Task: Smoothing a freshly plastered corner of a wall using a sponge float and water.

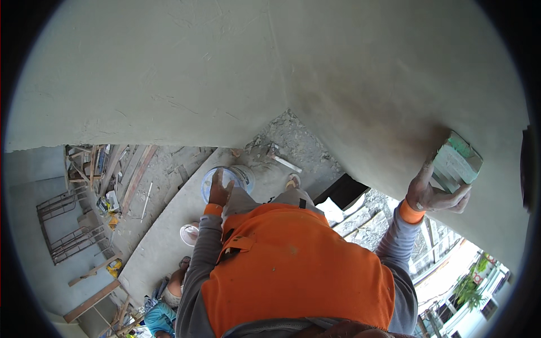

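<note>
My right hand (434, 194) is raised to the right and wrapped around a pale green rectangular plastering float (459, 160). The float lies against the grey plastered wall (360, 73), near a darker, damp-looking patch. Low on the left, my left hand (220, 191) hangs beside my leg with its fingers apart, holding nothing that I can see. Just behind and beneath it stands a whitish bucket with a bluish rim (204, 188), partly hidden by the hand. My sandalled foot (293, 181) shows below, on the grey floor.
A pale stick-like piece (287, 164) lies near rubble in the wall corner. A small white-rimmed container (189, 235) stands left. A person in teal (160, 318) is lower left, near planks (135, 174) and metal frames (59, 204). A dark opening (344, 191) lies by the right wall.
</note>
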Motion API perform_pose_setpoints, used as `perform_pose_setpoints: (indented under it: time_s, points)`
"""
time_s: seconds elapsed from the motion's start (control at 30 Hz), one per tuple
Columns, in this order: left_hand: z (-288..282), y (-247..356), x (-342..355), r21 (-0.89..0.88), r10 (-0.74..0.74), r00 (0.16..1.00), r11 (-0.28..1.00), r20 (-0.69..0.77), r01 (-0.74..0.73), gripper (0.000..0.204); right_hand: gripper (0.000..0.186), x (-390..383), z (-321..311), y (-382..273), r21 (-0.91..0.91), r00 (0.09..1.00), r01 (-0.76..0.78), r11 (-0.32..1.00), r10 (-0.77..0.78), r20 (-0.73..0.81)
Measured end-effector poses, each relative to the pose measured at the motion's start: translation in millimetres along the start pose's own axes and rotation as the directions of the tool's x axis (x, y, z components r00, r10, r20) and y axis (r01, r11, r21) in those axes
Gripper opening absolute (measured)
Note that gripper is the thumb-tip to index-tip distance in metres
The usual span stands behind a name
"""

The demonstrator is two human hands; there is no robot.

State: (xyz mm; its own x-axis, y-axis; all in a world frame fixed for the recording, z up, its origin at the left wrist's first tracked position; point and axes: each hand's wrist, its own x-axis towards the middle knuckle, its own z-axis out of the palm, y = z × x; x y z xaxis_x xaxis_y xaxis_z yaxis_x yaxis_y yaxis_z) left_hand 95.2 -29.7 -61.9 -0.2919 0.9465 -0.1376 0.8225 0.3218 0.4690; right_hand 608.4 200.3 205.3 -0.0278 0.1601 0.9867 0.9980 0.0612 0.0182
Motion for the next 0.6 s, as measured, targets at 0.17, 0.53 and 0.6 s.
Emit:
perform_pose_setpoints:
  time_s: [0.17,0.53,0.6]
  points:
    - [-0.6,20.6,11.6,-0.122,0.02,0.998,0.992,0.061,-0.013,0.073,0.087,7.6,-7.5,-5.8,0.019,0.999,0.023,1.0,-0.024,0.021]
    - [-6.4,79.0,29.8,-0.188,0.132,0.976,0.977,0.174,-0.099,0.073,0.076,2.8,-15.7,-13.1,0.032,0.998,0.038,0.999,-0.04,0.058]
    - [-16.3,93.3,32.4,-0.216,0.117,0.975,0.973,0.187,-0.075,0.072,0.078,1.2,-14.1,-14.8,0.057,0.997,0.038,0.998,-0.041,0.06]
